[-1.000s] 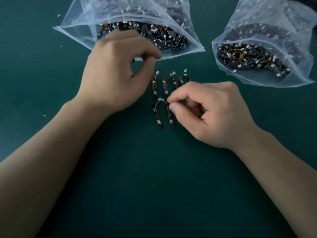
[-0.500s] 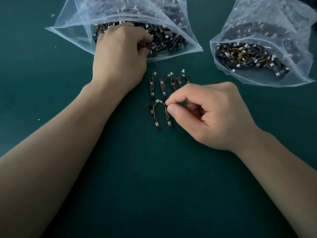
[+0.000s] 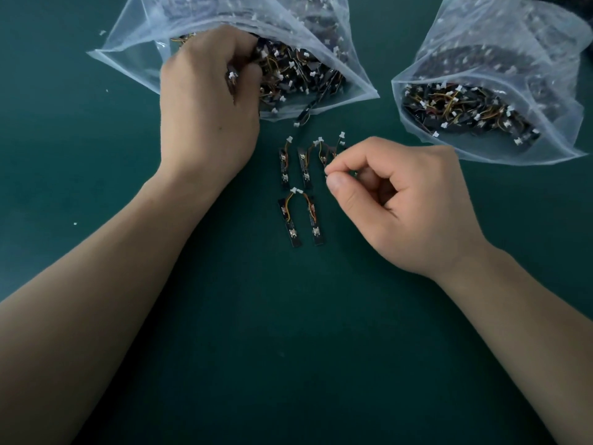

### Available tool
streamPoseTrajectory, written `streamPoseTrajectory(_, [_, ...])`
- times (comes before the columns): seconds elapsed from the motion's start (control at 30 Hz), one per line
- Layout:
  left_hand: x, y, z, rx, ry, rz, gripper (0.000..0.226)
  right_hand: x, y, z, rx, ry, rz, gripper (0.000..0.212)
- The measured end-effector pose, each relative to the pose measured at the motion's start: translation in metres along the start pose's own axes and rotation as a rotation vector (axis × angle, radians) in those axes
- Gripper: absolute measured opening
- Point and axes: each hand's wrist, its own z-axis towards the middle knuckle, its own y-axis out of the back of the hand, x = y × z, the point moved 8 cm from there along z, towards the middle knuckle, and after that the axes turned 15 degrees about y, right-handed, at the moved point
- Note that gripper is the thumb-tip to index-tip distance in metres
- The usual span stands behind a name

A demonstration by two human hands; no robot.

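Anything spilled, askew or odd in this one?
One wired strip pokes out of the left bag's mouth onto the green mat, apart from the laid-out rows. The left hand grips strips inside that bag. White specks dot the mat. Nothing looks damaged.

Quick headcount: two clear zip bags, the left bag [image 3: 134, 43] and the right bag [image 3: 545, 75], each stuffed with way too many little wired boards [image 3: 449, 104] to count. Six more lie loose on the mat [image 3: 288, 348]: four in the back row [image 3: 303, 168], the fourth half hidden, and two in the front pair [image 3: 316, 223]. One straggler [image 3: 305, 114] pokes out of the left bag's mouth. Three white specks [image 3: 74, 223] too.
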Motion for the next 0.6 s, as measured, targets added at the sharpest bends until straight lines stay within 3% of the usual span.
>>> streamPoseTrajectory(0.13, [0.0, 0.001, -0.011, 0.054, 0.001, -0.113, 0.019, -0.007, 0.006, -0.001, -0.069, -0.074, 0.004, 0.007])
streamPoseTrajectory(0.33, [-0.023, -0.009, -0.05, 0.345, -0.185, -0.32, 0.013, -0.012, 0.005, -0.001, -0.069, -0.123, 0.039, 0.046])
streamPoseTrajectory(0.5, [-0.034, -0.017, -0.062, 0.451, -0.215, -0.367, 0.013, -0.004, 0.01, 0.002, -0.095, -0.037, 0.025, 0.01])
streamPoseTrajectory(0.6, [-0.036, -0.016, -0.066, 0.478, -0.239, -0.359, 0.01, 0.0, 0.01, 0.002, -0.086, -0.029, 0.05, 0.004])
